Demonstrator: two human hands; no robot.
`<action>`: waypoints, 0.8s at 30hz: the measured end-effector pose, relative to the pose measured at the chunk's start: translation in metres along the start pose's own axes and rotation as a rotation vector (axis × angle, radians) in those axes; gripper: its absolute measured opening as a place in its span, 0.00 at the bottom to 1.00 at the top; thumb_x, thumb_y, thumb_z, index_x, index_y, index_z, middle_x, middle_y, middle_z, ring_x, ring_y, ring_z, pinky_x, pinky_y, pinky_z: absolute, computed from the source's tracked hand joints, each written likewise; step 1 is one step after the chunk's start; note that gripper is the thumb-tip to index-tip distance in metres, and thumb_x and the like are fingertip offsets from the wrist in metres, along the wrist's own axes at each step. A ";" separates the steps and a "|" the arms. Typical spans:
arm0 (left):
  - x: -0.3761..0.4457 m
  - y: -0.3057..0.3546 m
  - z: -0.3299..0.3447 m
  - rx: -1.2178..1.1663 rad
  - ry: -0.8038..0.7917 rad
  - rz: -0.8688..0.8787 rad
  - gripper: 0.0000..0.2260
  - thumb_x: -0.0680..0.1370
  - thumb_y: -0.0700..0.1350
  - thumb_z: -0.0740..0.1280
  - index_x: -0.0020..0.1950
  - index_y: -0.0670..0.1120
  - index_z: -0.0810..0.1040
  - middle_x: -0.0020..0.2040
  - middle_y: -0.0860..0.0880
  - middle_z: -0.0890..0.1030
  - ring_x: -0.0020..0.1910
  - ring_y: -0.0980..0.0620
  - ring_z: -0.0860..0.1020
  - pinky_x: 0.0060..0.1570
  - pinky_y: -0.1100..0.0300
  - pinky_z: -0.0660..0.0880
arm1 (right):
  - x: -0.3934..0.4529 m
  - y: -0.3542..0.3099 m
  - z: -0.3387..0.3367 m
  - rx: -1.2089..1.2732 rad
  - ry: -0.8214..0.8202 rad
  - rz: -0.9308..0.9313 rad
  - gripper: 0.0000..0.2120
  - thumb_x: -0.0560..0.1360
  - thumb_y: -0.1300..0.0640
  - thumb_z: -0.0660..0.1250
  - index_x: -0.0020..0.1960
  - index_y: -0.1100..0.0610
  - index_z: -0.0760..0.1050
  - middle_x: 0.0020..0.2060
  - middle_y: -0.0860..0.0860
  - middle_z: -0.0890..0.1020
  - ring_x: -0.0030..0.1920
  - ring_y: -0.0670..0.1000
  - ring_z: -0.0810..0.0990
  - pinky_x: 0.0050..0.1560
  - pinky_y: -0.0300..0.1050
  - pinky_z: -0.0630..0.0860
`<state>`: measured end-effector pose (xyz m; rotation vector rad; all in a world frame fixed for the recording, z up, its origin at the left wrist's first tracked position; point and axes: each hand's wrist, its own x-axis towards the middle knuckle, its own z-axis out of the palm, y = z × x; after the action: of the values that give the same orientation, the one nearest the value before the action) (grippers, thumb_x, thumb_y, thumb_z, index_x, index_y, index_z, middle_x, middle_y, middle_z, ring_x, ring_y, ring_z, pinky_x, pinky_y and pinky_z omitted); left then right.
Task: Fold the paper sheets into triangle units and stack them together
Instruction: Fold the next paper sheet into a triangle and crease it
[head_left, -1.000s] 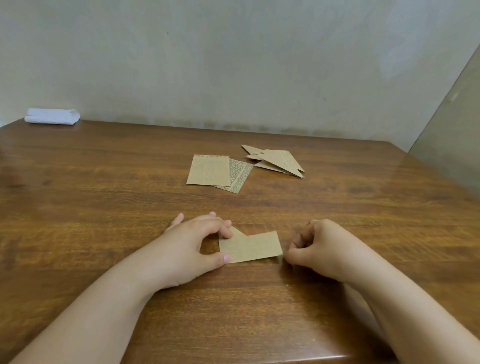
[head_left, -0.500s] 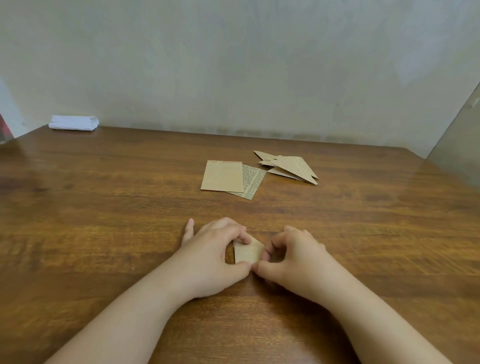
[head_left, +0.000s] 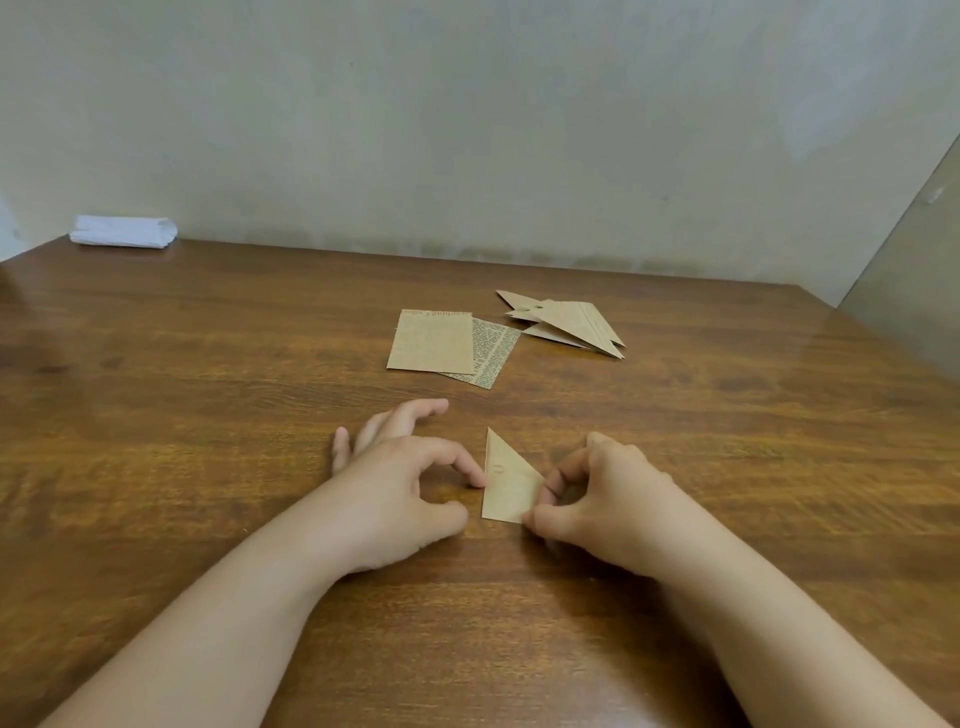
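Our folded piece (head_left: 506, 483) lies between us, long axis toward twelve; our right hand (head_left: 605, 506) pinches its corner at five, our left hand's (head_left: 400, 493) curled fingertip touches nine.

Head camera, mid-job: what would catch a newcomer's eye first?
Probably the half-folded paper near the table's front edge, touched by the left hand and pinched by the right hand. Behind it lie flat sheets and, to their right, a pile of folded triangles.

Brown folded paper piece (head_left: 506, 483) flat; 2 flat sheets (head_left: 434, 341), triangle-unit pile (head_left: 574, 323) beyond
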<state>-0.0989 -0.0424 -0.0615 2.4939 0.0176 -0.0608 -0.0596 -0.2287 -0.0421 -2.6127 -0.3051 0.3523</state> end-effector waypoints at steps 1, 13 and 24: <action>0.001 0.001 0.002 0.005 0.011 -0.004 0.08 0.72 0.51 0.70 0.45 0.66 0.78 0.71 0.66 0.56 0.74 0.60 0.49 0.73 0.43 0.34 | 0.000 0.000 0.000 0.005 -0.009 -0.004 0.09 0.66 0.46 0.74 0.31 0.48 0.79 0.45 0.43 0.73 0.57 0.54 0.71 0.54 0.50 0.73; 0.006 0.008 0.006 0.015 0.012 -0.006 0.07 0.69 0.55 0.72 0.38 0.59 0.75 0.69 0.65 0.59 0.73 0.59 0.51 0.73 0.40 0.37 | 0.014 -0.006 -0.006 0.000 -0.122 -0.124 0.09 0.67 0.46 0.73 0.36 0.51 0.81 0.42 0.50 0.82 0.57 0.48 0.69 0.62 0.53 0.68; 0.006 0.001 0.000 -0.007 -0.040 0.012 0.06 0.70 0.53 0.74 0.41 0.60 0.77 0.63 0.69 0.63 0.71 0.61 0.54 0.73 0.42 0.36 | 0.012 0.008 -0.008 -0.017 -0.023 -0.081 0.08 0.65 0.44 0.74 0.34 0.48 0.81 0.35 0.46 0.80 0.50 0.44 0.69 0.50 0.46 0.63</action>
<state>-0.0927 -0.0433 -0.0605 2.4852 -0.0140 -0.1060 -0.0442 -0.2357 -0.0412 -2.6051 -0.4216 0.3535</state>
